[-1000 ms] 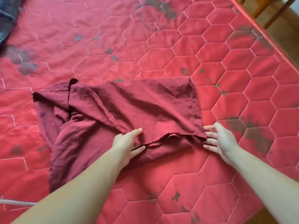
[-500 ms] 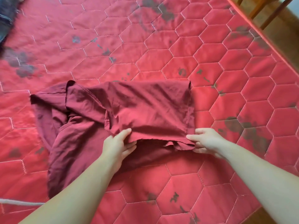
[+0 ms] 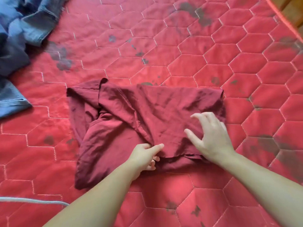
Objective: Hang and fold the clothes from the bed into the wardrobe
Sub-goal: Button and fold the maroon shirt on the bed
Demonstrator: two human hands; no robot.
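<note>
a dark red garment (image 3: 147, 122) lies half folded on the red quilted bed (image 3: 213, 63). the left hand (image 3: 145, 155) pinches its near edge, as it did a moment ago. the right hand (image 3: 211, 138) has let go of the right corner and now hovers over the cloth, fingers spread. folding seems midway. blue jeans (image 3: 19, 38) wait at far left.

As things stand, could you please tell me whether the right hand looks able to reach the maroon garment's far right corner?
Probably yes: the right hand hovers open over the maroon garment, with nothing lying between its fingers and that corner.
</note>
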